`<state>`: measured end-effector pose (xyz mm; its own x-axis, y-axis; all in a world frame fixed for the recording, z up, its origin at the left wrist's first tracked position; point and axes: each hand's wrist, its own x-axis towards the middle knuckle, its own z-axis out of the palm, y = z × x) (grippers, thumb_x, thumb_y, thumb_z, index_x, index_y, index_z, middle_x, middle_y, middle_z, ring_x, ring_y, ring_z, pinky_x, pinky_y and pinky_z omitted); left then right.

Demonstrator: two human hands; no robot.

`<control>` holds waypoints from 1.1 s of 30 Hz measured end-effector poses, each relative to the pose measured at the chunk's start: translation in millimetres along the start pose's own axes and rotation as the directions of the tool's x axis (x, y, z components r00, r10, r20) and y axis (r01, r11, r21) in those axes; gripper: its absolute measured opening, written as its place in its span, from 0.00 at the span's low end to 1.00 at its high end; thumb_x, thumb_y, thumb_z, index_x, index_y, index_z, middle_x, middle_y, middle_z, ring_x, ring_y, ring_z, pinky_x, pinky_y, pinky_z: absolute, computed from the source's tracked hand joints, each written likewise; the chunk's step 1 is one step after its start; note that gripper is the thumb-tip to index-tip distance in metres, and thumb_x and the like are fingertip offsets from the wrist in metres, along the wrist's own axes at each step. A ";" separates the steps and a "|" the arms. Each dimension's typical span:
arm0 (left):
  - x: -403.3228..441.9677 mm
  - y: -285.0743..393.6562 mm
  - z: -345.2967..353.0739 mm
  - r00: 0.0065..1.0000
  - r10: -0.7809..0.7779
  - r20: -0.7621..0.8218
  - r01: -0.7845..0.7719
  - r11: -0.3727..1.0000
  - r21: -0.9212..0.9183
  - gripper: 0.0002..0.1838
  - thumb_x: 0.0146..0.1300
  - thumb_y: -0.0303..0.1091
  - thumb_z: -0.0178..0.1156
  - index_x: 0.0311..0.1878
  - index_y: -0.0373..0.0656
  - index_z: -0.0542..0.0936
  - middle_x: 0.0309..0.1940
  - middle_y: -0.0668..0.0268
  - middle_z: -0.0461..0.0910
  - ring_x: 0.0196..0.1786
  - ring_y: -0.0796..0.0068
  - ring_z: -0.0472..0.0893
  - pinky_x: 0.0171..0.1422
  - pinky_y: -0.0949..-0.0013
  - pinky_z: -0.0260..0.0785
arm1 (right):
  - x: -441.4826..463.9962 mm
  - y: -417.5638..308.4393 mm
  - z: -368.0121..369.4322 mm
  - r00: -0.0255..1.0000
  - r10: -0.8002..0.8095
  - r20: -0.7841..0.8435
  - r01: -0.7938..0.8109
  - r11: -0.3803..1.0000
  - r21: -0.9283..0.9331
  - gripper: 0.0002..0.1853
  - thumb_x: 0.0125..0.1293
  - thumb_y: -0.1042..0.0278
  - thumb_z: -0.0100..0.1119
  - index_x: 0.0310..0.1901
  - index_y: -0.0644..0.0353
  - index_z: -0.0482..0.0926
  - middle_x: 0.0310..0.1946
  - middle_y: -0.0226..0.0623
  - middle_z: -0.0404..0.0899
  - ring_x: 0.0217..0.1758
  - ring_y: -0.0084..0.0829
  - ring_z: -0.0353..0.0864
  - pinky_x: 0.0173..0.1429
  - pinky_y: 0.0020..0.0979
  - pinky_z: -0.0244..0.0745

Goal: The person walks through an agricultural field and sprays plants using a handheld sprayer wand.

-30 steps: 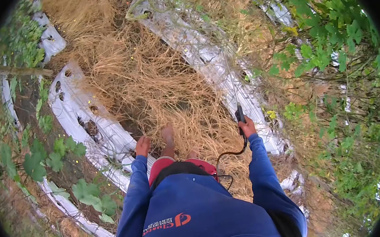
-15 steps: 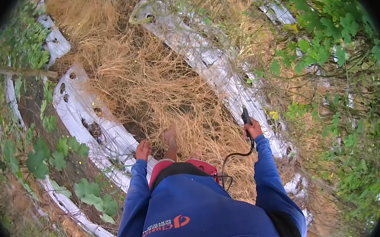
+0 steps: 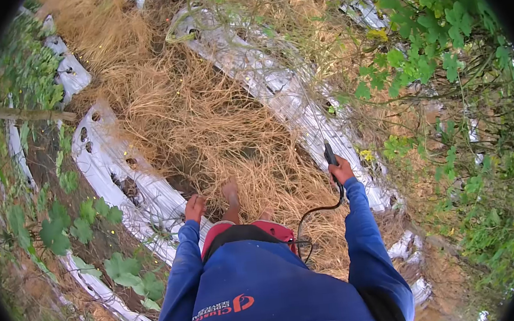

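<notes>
My right hand (image 3: 341, 169) is wrapped round the black grip of a sprayer wand (image 3: 329, 153). Its thin lance points forward over the plastic-covered bed, hard to see against the sheeting and twigs. A black hose (image 3: 317, 209) runs from the grip in a curve back toward my waist. On the other side, my left hand (image 3: 194, 209) hangs with its fingers curled in beside the left bed; nothing shows in it. One bare foot (image 3: 229, 188) stands on the dry straw between the beds.
Silvery plastic mulch (image 3: 111, 167) with torn holes covers the left bed; a similar strip (image 3: 289, 106) runs along the right. Dry straw (image 3: 210, 115) fills the path. Leafy vines (image 3: 447, 27) hang at the right, and a wooden pole (image 3: 27, 113) juts in from the left.
The view has shifted slightly, and the far straw and sheeting sit a little differently in it. The wand stays in my right hand, its grip slightly further left.
</notes>
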<state>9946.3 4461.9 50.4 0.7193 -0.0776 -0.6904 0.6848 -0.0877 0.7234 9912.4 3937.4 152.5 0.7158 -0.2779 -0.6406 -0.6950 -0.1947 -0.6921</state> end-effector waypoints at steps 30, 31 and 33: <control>-3.5 -3.5 16.4 0.999 0.053 -0.009 -0.053 0.998 -0.025 0.11 0.61 0.40 0.50 0.35 0.41 0.75 0.24 0.71 0.72 0.21 0.86 0.67 0.23 0.81 0.60 | 20.3 -14.3 28.0 0.999 0.040 -0.035 -0.037 0.996 0.076 0.08 0.51 0.72 0.51 0.33 0.64 0.71 0.16 0.35 0.71 0.14 0.27 0.72 0.17 0.30 0.68; -3.8 -3.1 16.9 0.997 0.076 -0.024 -0.076 0.997 0.010 0.11 0.61 0.40 0.50 0.35 0.41 0.75 0.24 0.71 0.73 0.21 0.86 0.67 0.24 0.81 0.60 | 18.8 -17.9 29.9 0.998 0.056 -0.039 -0.053 0.996 0.078 0.08 0.51 0.72 0.51 0.33 0.64 0.71 0.16 0.36 0.71 0.14 0.27 0.72 0.17 0.30 0.69; -1.0 -2.9 16.1 0.998 0.058 -0.017 -0.058 0.998 -0.006 0.11 0.61 0.41 0.50 0.34 0.43 0.74 0.23 0.72 0.71 0.20 0.85 0.66 0.23 0.81 0.59 | 16.4 -25.2 34.8 0.997 0.068 -0.042 -0.063 0.991 0.117 0.08 0.51 0.72 0.51 0.33 0.64 0.71 0.17 0.36 0.71 0.14 0.28 0.72 0.17 0.31 0.69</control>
<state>9941.7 4446.2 48.8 0.7598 -0.0661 -0.6468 0.6424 -0.0774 0.7625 9944.0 3970.5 148.0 0.6632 -0.3299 -0.6719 -0.7260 -0.0650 -0.6847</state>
